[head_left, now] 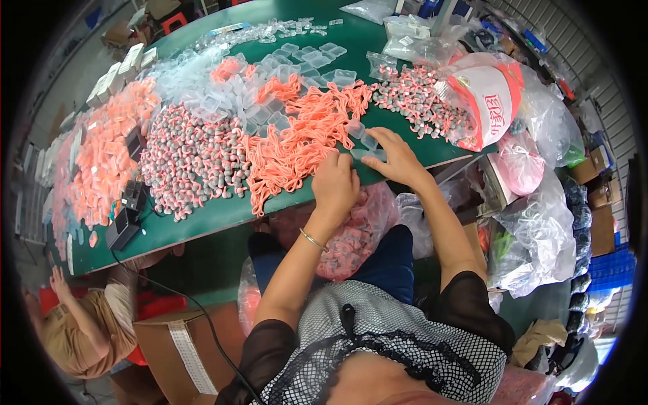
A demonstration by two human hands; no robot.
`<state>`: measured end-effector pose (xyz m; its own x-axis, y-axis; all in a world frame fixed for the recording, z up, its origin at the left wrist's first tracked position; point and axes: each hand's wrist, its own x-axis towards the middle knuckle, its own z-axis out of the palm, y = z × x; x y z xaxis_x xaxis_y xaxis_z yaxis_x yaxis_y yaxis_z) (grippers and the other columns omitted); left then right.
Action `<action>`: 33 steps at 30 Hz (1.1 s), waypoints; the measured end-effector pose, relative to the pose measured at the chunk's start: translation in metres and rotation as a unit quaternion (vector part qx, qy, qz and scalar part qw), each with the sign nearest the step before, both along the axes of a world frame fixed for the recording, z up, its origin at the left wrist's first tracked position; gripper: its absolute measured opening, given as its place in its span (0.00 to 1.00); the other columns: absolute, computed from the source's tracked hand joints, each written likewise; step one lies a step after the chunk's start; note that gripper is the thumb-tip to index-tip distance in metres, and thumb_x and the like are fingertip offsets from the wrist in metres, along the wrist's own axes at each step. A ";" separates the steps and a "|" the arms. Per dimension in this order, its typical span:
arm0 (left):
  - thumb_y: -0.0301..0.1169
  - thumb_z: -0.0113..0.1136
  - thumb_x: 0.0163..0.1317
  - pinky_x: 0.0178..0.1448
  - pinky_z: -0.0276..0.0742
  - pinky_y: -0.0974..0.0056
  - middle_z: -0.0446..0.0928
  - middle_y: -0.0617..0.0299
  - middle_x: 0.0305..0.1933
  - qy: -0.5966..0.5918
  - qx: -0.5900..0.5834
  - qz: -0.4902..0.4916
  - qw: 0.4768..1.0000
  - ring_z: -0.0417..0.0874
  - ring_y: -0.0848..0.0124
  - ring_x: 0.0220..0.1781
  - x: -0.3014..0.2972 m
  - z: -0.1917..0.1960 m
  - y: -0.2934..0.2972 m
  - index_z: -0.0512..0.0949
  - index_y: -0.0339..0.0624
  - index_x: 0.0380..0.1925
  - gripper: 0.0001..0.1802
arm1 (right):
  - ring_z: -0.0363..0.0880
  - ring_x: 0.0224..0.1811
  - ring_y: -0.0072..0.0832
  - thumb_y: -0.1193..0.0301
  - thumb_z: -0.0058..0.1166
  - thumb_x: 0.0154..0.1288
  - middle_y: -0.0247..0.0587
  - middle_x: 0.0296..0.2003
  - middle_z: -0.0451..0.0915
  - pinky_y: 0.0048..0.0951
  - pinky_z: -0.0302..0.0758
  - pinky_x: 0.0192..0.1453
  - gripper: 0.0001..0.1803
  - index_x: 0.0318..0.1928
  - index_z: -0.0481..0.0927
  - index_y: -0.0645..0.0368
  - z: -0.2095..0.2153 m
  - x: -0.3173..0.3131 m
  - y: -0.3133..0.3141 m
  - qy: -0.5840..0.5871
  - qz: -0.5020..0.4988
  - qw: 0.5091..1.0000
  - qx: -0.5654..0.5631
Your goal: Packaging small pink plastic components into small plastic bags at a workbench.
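Observation:
At the near edge of the green table (202, 229), my left hand (335, 181) is closed in a fist beside a heap of looped orange cords (290, 158). What it holds, if anything, is hidden. Just to its right, my right hand (398, 160) has its fingers stretched out and apart. Its thumb and fingertips are at a small clear plastic box (368, 142), and a second clear box (364, 155) lies by the thumb. More clear boxes (317, 57) are scattered behind the cords.
Grey-and-pink small pieces (192, 158) are heaped left of the cords, more (422, 101) spilling from a red-and-white bag (489, 101) at right. Orange packets (108, 158) cover the left end. A person (91, 324) sits at lower left, near a cardboard box (192, 351). A filled pink bag (358, 236) is below the table edge.

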<state>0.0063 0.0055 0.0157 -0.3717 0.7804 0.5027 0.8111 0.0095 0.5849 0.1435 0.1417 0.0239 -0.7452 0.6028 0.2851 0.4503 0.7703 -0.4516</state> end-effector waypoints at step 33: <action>0.26 0.65 0.51 0.46 0.72 0.55 0.78 0.59 0.39 0.136 0.086 0.081 0.984 0.77 0.58 0.42 -0.086 0.018 -0.058 0.82 0.45 0.34 0.09 | 0.73 0.58 0.43 0.73 0.62 0.51 0.41 0.50 0.78 0.42 0.70 0.59 0.16 0.44 0.80 0.54 0.008 0.032 -0.010 0.068 0.061 0.990 0.104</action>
